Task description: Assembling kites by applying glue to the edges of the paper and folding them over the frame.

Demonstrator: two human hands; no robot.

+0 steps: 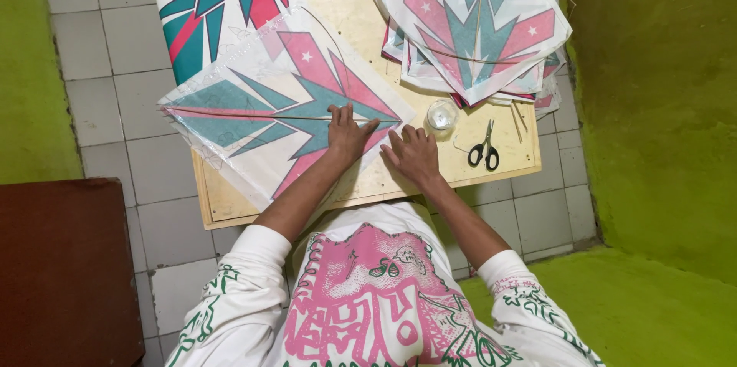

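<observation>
The person sits over a low wooden tabletop [361, 183] set on a grey tiled floor [107, 52], both hands flat on a kite [269, 110] printed in teal and pink with small white stars. The kite lies on the left half of the board, its far corner hanging past the edge. The left hand [347, 133] presses down on the near tip with fingers spread, right where a thin stick [230, 115] runs across the paper. The right hand [413, 153] rests just beside it, fingers open and flat, holding nothing. A stack of finished kites [476, 25] sits at the far right, a small clear tub [441, 115] and black-handled scissors [484, 150] near the right hand.
</observation>
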